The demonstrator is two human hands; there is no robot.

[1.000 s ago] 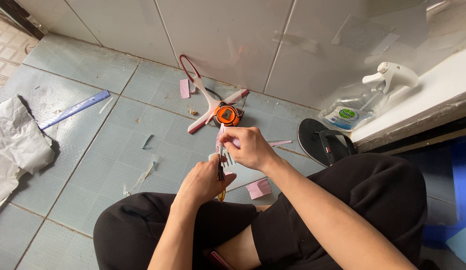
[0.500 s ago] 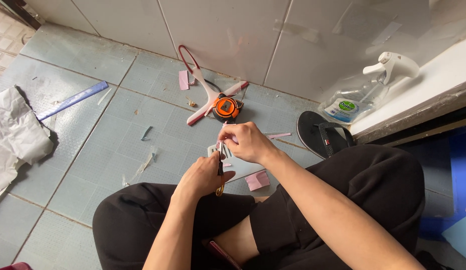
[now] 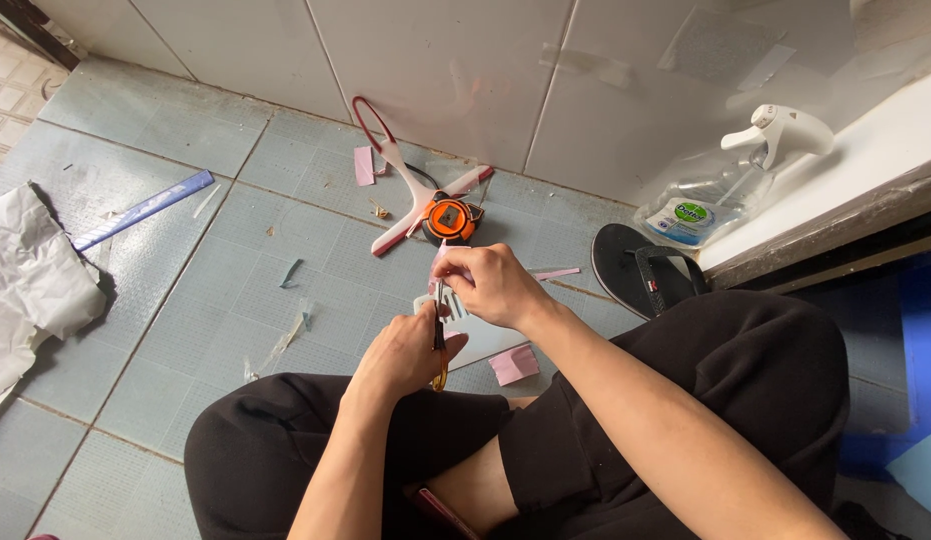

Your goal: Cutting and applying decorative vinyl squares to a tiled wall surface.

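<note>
I sit cross-legged on a tiled floor. My left hand [image 3: 400,352] grips a pair of scissors [image 3: 439,340] with yellow handles, blades pointing up. My right hand [image 3: 495,283] pinches a small pale pink strip [image 3: 437,262] just above the blades, close to the scissor tips. Under both hands lies a white sheet [image 3: 475,335] on the floor. A pink paper scrap [image 3: 513,365] rests beside my knee.
An orange tape measure [image 3: 449,218] and a white tool with red edges [image 3: 410,190] lie near the wall. A blue ruler [image 3: 145,210] and crumpled white paper [image 3: 30,285] sit at the left. A black sandal [image 3: 640,275] and spray bottle [image 3: 730,180] are at the right.
Both hands stay together over my lap. The view has shifted slightly, and the right hand's fingers have moved a little along the strip at the scissor tips.
</note>
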